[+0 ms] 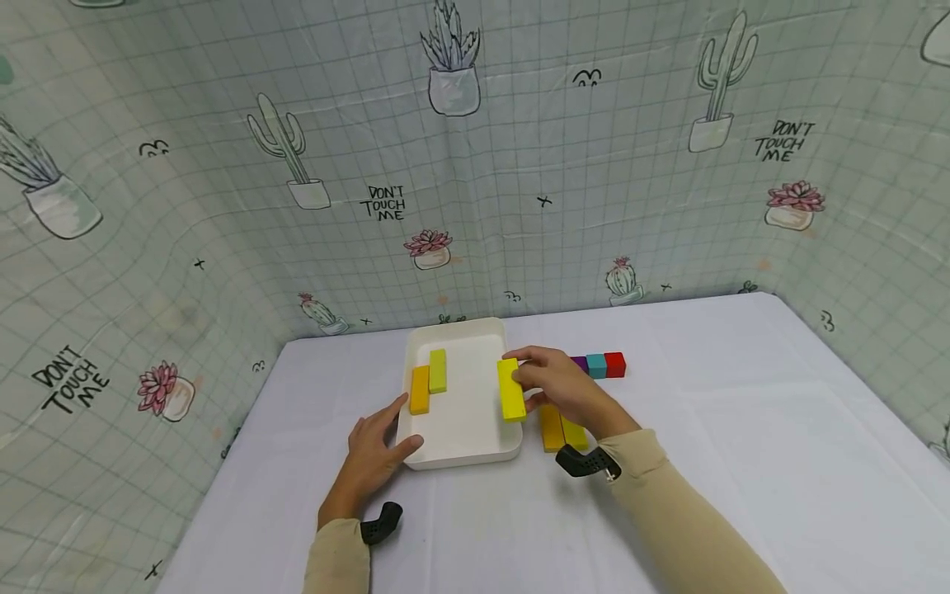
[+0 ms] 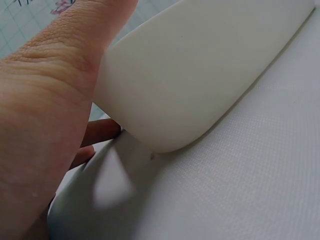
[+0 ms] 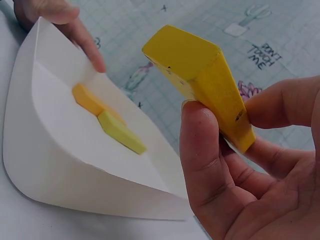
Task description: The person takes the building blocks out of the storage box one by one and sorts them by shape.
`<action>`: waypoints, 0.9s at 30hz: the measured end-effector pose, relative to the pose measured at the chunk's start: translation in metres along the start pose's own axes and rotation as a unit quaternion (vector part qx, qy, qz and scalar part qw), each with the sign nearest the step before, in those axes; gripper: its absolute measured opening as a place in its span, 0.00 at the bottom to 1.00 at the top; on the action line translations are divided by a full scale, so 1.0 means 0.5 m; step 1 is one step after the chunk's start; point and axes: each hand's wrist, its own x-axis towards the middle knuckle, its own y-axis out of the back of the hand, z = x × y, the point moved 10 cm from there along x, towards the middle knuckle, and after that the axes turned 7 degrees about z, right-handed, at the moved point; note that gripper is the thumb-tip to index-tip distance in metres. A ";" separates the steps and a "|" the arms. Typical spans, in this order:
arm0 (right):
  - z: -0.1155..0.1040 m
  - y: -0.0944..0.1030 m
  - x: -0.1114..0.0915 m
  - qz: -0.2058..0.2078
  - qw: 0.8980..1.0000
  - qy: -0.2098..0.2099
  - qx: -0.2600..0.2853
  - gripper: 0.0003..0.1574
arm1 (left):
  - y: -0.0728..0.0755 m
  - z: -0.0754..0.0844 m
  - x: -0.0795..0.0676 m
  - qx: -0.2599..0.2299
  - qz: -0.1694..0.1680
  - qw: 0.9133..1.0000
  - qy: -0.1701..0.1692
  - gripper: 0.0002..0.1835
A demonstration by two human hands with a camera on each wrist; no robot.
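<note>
My right hand point(image 1: 560, 384) pinches a yellow block point(image 1: 511, 391) between thumb and fingers, over the right rim of a white tray point(image 1: 460, 445). In the right wrist view the yellow block point(image 3: 220, 95) is tilted, with small dark marks on it. My left hand point(image 1: 371, 458) rests at the tray's near left corner, thumb and forefinger spread and fairly straight. The left wrist view has the left hand point(image 2: 45, 110) against the tray's outer wall point(image 2: 185, 75). Inside the tray, at its left side, lie an orange-yellow block point(image 1: 420, 390) and a lime block point(image 1: 438, 371).
Right of the tray, partly under my right hand, lie an orange-yellow block point(image 1: 552, 429) and a yellow-green block point(image 1: 574, 432). Behind the hand runs a row with purple point(image 1: 580, 364), teal point(image 1: 597, 365) and red point(image 1: 614, 365) blocks. A patterned cloth point(image 1: 505, 165) hangs behind the white-covered table point(image 1: 705, 429).
</note>
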 end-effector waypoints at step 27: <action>0.025 0.062 -0.047 0.020 0.999 0.028 -0.024 0.31 | -0.006 0.000 -0.004 0.016 -0.002 1.000 0.025 0.44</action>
